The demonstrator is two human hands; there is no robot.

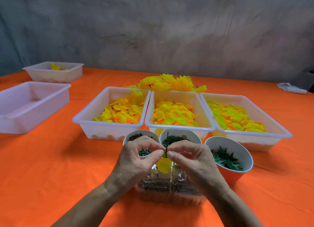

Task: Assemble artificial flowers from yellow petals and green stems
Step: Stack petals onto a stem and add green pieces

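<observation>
Tablecloth (51,158) solid orange. Bins (108,126) translucent white; petals (173,114) bright yellow with orange tints. Flower pile (169,83) yellow, dark green centres. Stem (166,146) dark green; held petal (163,165) plain yellow. Cups (237,148) white inside, right one orange outside, contents dark green. Backdrop (153,31) mottled grey.

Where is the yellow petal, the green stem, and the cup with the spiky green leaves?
yellow petal (163,166), head view, its rounded lower part.
green stem (167,137), head view, its thin upper end.
cup (244,151), head view, its white inner wall.
</observation>
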